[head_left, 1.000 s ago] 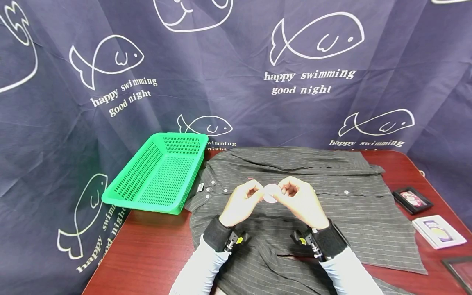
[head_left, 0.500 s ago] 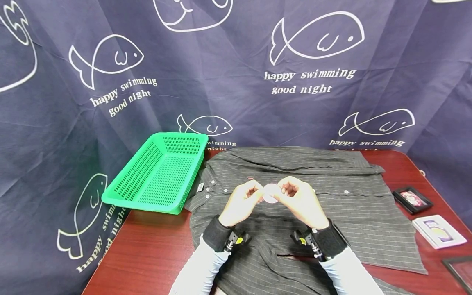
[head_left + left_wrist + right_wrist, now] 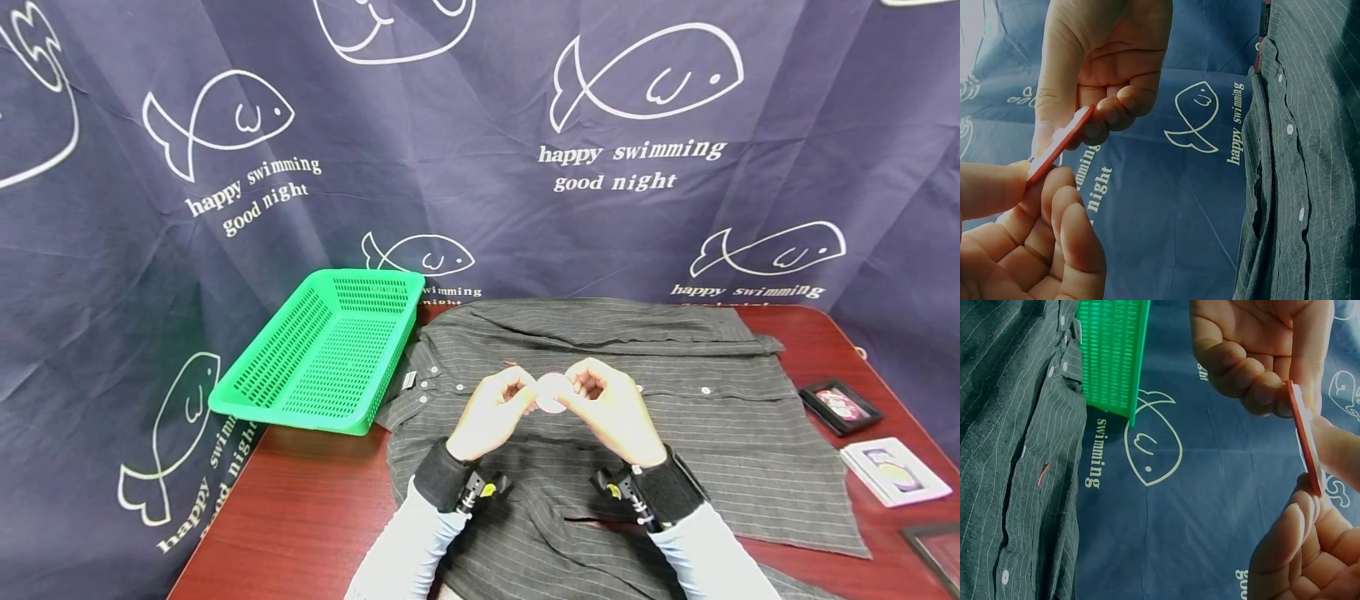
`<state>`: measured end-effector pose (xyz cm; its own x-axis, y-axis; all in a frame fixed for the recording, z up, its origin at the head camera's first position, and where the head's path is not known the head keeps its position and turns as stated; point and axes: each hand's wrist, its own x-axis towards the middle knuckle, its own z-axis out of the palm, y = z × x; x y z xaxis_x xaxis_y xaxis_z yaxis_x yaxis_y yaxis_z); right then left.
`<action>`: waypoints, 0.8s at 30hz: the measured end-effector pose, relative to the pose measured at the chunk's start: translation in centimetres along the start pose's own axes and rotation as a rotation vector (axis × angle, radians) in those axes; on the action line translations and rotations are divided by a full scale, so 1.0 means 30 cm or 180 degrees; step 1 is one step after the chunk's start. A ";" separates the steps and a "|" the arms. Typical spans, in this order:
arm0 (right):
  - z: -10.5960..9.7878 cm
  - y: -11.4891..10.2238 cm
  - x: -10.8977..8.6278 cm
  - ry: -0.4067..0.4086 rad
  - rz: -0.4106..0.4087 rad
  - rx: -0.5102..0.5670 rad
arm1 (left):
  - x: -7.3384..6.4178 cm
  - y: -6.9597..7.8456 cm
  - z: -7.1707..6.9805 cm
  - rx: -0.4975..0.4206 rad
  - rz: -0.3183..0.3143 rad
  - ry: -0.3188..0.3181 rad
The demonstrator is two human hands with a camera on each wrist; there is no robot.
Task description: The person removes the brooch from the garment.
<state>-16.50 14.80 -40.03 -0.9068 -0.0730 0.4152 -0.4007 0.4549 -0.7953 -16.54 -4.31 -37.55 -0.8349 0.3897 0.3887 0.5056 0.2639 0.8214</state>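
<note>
A small round disc (image 3: 553,393), pale on its face, is held up over the shirt by both hands. Seen edge-on in the left wrist view, the disc (image 3: 1060,145) has a red rim or back and a whitish, uneven face. My left hand (image 3: 489,412) pinches its left side between thumb and fingers. On the opposite side, my right hand (image 3: 617,414) pinches it too, its thumb lying over the pale face. Beneath both hands spreads a dark grey pinstriped shirt (image 3: 720,450) with white buttons. A thin red scrap (image 3: 1043,474) lies on the cloth.
An open green plastic basket (image 3: 300,421) stands at the left, overlapping the shirt collar in view. Along the right side of the reddish table (image 3: 300,517) lie a black-framed item (image 3: 840,407), a white-framed one (image 3: 894,472) and a dark frame (image 3: 930,550) cut by the view's edge.
</note>
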 end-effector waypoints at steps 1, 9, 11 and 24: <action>0.000 0.001 0.000 0.0004 -0.0003 -0.0008 | 0.000 -0.001 0.000 0.0003 0.0003 0.0001; 0.000 -0.002 -0.001 0.0007 0.0002 0.0056 | 0.002 -0.010 0.002 -0.0044 -0.0033 0.0005; 0.001 -0.001 -0.001 0.0010 0.0009 0.0038 | 0.003 -0.017 0.005 -0.0039 -0.0035 0.0001; 0.005 -0.004 -0.001 0.0046 0.0035 0.0031 | 0.011 -0.128 0.029 -0.0036 0.0002 0.0015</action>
<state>-16.44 14.61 -40.00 -0.9092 -0.0552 0.4127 -0.3921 0.4469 -0.8041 -18.57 -4.42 -40.95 -0.8356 0.3857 0.3911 0.5036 0.2535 0.8259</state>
